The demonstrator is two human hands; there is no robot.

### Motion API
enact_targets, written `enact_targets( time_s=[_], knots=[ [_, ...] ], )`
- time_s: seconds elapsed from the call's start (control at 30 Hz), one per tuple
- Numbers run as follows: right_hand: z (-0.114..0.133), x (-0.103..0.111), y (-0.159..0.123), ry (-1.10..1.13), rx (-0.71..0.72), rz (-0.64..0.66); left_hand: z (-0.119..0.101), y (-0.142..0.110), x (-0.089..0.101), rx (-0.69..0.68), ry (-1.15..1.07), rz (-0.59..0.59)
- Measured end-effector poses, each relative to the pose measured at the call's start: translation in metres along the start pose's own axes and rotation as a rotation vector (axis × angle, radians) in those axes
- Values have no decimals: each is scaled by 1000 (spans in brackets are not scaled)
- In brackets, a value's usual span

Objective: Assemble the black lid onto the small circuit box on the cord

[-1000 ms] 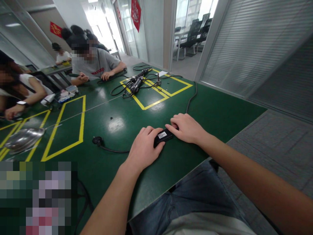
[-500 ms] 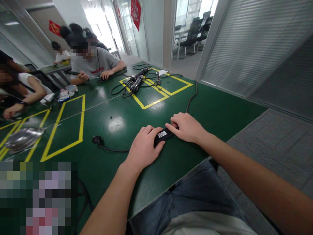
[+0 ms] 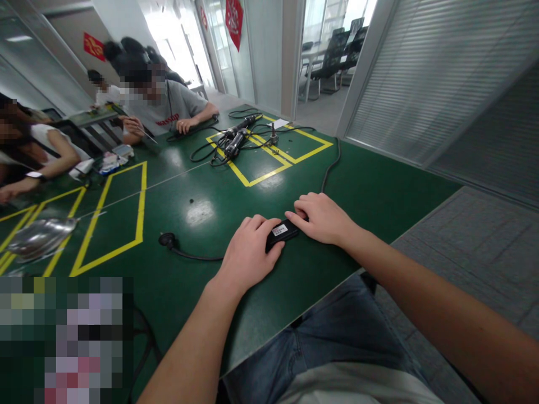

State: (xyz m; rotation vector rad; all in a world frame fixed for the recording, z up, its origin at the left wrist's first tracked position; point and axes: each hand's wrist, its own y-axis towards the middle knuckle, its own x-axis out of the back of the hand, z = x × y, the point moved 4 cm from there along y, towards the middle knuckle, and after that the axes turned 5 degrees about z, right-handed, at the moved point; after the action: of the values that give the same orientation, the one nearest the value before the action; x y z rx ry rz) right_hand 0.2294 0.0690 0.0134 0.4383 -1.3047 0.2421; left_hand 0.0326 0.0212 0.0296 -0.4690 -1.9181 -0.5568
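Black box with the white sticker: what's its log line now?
left hand: gripping black box | right hand: at box's right end | plug: on green table

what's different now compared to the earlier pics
Across the table, the grey-shirted person's tool-holding hand has moved left and slightly up in the picture, drawing the thin tool away from their other hand. At far left, another person's hand has shifted left. The wearer's left hand and right hand stay at the black box; the plug hasn't moved.
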Motion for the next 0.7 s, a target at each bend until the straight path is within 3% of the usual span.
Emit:
enact_targets(
  time_s=[0.7],
  knots=[
    [0,0,0,6,2,-16,0,0,0,2,17,17]
  ],
)
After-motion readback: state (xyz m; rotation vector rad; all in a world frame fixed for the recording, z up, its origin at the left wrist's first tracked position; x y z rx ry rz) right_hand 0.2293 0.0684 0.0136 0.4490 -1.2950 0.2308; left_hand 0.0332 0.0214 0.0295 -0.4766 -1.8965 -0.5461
